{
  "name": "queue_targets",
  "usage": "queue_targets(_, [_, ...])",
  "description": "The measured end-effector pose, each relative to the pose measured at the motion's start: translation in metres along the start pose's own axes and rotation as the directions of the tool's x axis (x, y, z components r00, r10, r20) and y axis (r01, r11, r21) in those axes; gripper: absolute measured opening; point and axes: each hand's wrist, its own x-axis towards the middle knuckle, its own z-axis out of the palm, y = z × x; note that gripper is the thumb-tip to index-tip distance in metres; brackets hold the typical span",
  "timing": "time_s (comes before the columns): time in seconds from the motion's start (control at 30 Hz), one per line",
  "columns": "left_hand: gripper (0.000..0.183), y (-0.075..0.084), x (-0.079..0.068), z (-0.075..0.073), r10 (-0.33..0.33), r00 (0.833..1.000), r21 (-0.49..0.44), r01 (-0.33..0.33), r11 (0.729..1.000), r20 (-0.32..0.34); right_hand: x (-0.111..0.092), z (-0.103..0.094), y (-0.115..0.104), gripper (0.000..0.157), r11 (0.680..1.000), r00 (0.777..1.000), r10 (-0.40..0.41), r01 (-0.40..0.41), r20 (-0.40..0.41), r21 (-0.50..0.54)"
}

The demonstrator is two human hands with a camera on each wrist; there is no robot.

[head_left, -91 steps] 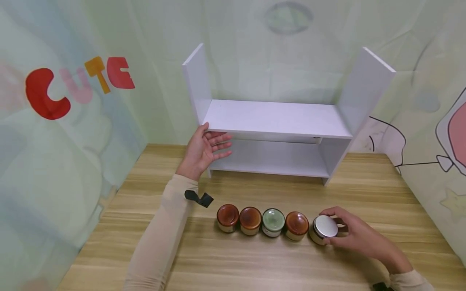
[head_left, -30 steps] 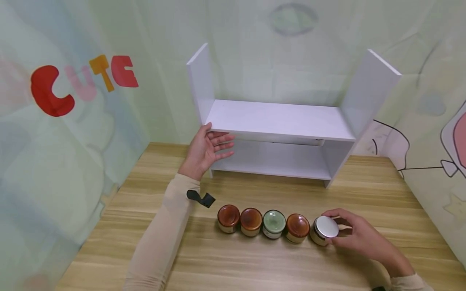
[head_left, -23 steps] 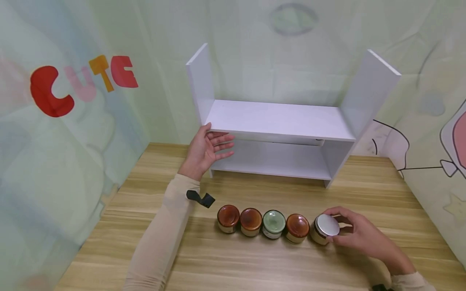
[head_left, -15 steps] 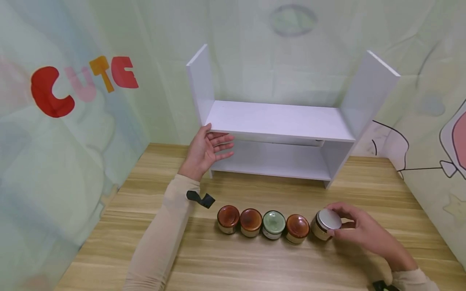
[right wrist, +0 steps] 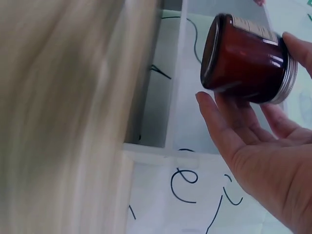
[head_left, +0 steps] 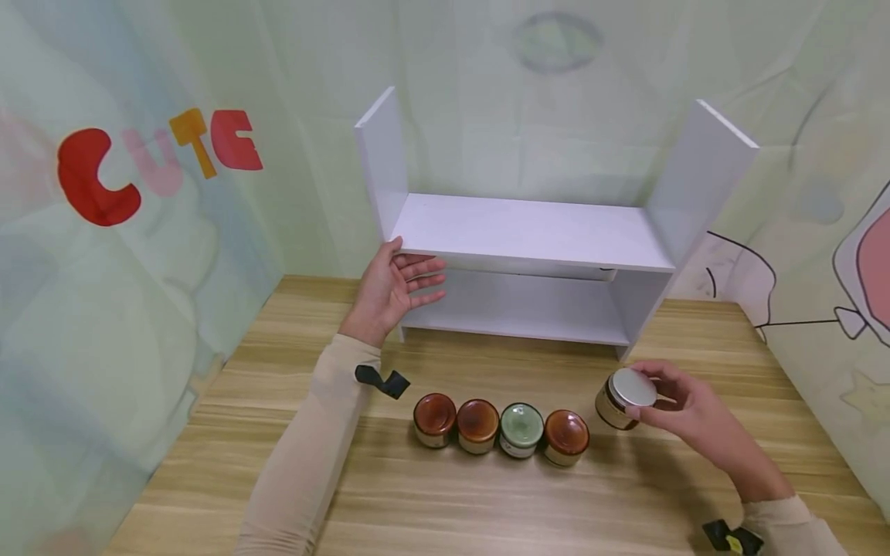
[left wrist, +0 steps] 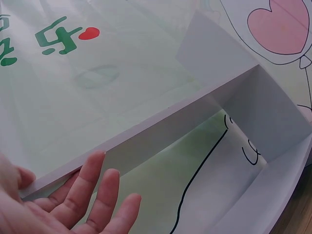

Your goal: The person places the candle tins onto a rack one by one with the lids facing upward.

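- Jar (head_left: 624, 398) of dark amber glass, with a silver lid (head_left: 634, 387) and a pale label (right wrist: 256, 29), is held above the table (head_left: 487, 510), toward its right edge, lid upward.
- The person's right hand (head_left: 695, 409) grasps it round the side, thumb opposite the fingers.
- Four other jars stand close together in a row on the table, running from beside the held one toward the left edge: a brown jar (head_left: 566, 436), a green jar (head_left: 521, 429), an orange-brown jar (head_left: 477, 425) and a red-brown jar (head_left: 435, 420).
- Behind them, near the table's back edge, stands a white shelf unit (head_left: 528, 230), two boards between side panels.
- The left hand (head_left: 392, 287) is relaxed, fingers extended below the upper board, its thumb resting at that board's left front corner.
- A dark strap (head_left: 371, 377) crosses the left beige sleeve (head_left: 306, 455).
- Colourful letters (head_left: 100, 177) reading "CUTE" mark the wall beyond the table's left edge; a pink balloon picture (head_left: 878, 266) shows beyond the right edge.
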Motion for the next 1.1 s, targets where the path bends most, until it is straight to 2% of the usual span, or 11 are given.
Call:
queue_targets(0.3, [0.050,-0.001,-0.001,0.000,-0.007,1.000,0.011,0.007,1.000,0.006,0.015,-0.003,-0.012,0.048,0.999,0.999,0.016,-0.014,-0.044,0.045])
queue_targets(0.7, [0.051,0.001,0.000,-0.001,0.010,1.000,0.006,-0.011,1.000,0.006,0.041,-0.009,-0.039,0.050,0.994,0.999,-0.008,0.012,-0.044,0.107])
queue_targets(1.1, [0.051,0.001,-0.001,0.000,0.011,1.000,0.020,-0.011,1.000,0.011,0.058,-0.023,-0.065,0.045,0.998,0.998,0.053,-0.051,-0.035,0.043])
